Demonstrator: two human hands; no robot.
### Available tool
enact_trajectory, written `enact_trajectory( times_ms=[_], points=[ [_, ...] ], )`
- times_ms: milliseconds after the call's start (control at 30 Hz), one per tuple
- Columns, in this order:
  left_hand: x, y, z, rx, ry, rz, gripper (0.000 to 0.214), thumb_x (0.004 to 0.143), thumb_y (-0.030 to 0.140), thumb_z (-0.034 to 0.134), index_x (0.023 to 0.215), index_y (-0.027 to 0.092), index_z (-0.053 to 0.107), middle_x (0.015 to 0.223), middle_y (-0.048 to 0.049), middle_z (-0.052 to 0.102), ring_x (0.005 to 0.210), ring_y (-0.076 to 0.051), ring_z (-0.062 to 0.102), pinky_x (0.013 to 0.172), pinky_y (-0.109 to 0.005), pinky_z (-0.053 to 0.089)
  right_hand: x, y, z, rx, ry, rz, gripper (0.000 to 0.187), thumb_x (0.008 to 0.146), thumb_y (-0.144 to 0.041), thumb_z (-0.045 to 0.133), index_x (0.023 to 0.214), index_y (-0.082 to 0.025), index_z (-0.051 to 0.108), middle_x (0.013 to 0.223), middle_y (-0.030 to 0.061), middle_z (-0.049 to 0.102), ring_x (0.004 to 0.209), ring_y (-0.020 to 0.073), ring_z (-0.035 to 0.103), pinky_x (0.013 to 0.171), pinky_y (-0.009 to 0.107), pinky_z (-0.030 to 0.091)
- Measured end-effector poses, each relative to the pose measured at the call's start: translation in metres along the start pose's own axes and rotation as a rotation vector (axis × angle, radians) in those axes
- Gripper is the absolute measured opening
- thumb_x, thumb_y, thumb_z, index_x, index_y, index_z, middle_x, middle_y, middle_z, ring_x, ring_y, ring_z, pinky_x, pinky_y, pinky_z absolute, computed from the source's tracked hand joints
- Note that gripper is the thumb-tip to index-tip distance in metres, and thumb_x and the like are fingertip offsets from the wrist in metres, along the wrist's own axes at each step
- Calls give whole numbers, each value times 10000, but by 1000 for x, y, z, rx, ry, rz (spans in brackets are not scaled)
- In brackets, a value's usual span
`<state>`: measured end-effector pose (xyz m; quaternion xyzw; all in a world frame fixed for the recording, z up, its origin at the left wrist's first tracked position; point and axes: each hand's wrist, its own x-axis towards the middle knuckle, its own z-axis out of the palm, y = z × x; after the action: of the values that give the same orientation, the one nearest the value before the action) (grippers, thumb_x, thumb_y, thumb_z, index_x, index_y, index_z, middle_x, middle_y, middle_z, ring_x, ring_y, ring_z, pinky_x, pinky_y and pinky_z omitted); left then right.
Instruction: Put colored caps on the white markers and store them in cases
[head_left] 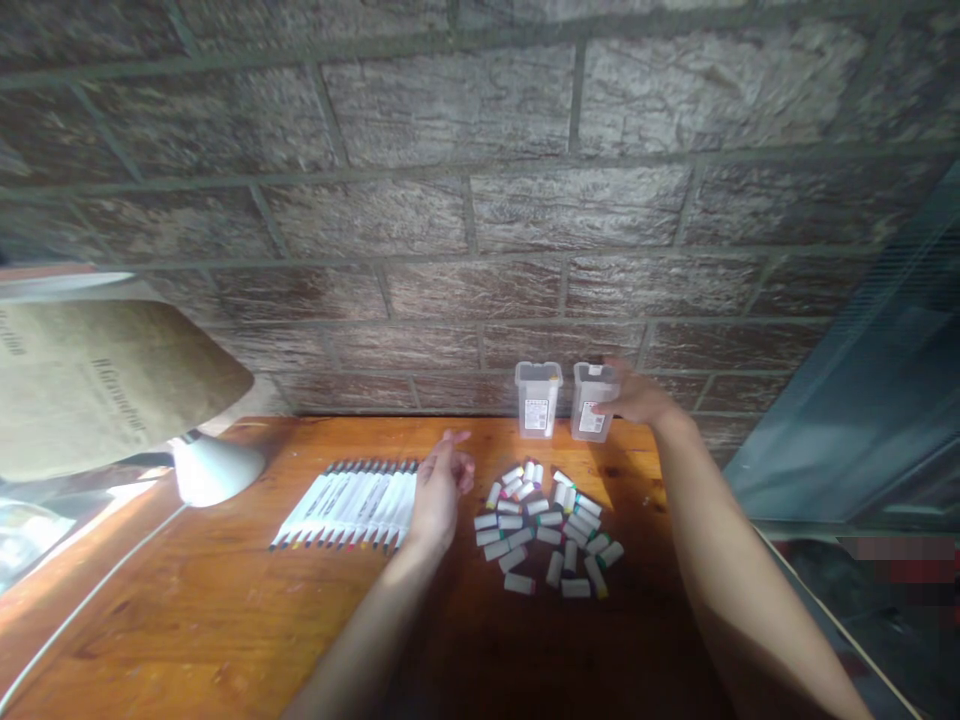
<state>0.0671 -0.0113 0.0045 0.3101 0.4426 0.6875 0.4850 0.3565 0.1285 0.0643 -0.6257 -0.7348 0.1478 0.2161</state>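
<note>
My right hand (637, 396) grips the right-hand clear plastic container (587, 412), its thumb in front near the printed label and its fingers at the back edge. Beside it stands a second clear plastic container (538, 395) with a small yellow-tipped thing inside. My left hand (442, 480) is held between the row of markers (352, 505) and the pile of caps, index finger stretched out, and nothing shows in it. White-barrelled markers lie side by side without caps. Several loose marker caps (549, 520), white with coloured ends, are spread on the table in front of the containers.
A lamp with a printed shade (112, 385) and white base (214, 470) stands at the left, its white cord (97, 600) running along the wooden table (225, 620). A brick wall (420, 220) rises behind. A bluish panel (847, 400) is at the right.
</note>
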Motion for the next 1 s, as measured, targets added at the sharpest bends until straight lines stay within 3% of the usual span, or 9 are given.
enact_trajectory(
  times_ms=[133,367,600,733,833,900,933,1000],
  points=[
    [0,0,0,6,-9,0,578,770,602,692,1084,122,627,551,65,511,447,-57,340,472,-213,245,0,-1,1,38,-15,-46,981,663,-149,791,1533,-204,342,1203,91,743,1113,251,703,981,329,514],
    [0,0,0,17,-5,1,574,760,596,695,1079,124,628,553,61,523,445,-61,346,469,-215,246,-2,-3,-1,66,2,-83,1003,664,-116,754,1556,-165,299,1246,121,716,1149,264,677,1010,357,495],
    [1,-2,-1,55,-6,28,563,786,598,671,1085,123,627,561,60,522,450,-66,342,468,-217,250,-14,-14,-20,-16,79,-60,1112,626,-249,818,1570,-86,253,1514,216,474,1422,341,431,1166,399,347],
    [3,-4,-3,86,-5,57,562,798,625,655,1062,129,629,572,58,518,458,-64,347,467,-210,242,-28,-28,-32,-57,176,-127,1001,640,-266,810,1528,-114,373,1498,182,503,1426,359,416,1172,425,342],
    [7,-5,-6,134,-1,106,561,812,649,620,1052,142,626,587,58,513,455,-64,342,473,-215,252,-44,-45,-42,-32,303,-187,712,719,-339,759,1380,-151,570,1330,150,652,1230,340,606,1035,410,463],
    [10,-5,-9,200,-12,146,543,818,642,609,1035,146,634,600,55,511,456,-66,347,482,-219,263,-56,-60,-47,22,382,-212,425,800,-418,684,1161,-193,700,1072,96,756,918,264,716,849,353,517],
    [12,-5,-11,232,-23,162,528,818,634,611,1008,143,646,606,50,514,457,-66,349,485,-221,264,-63,-67,-46,37,398,-227,301,840,-449,634,992,-208,735,915,65,768,767,223,708,759,323,506],
    [15,-6,-14,281,-51,186,495,812,619,620,920,139,670,610,37,521,461,-70,356,488,-227,261,-75,-80,-35,19,413,-262,392,909,-503,523,690,-216,676,640,31,694,576,172,624,626,287,433]
  ],
)
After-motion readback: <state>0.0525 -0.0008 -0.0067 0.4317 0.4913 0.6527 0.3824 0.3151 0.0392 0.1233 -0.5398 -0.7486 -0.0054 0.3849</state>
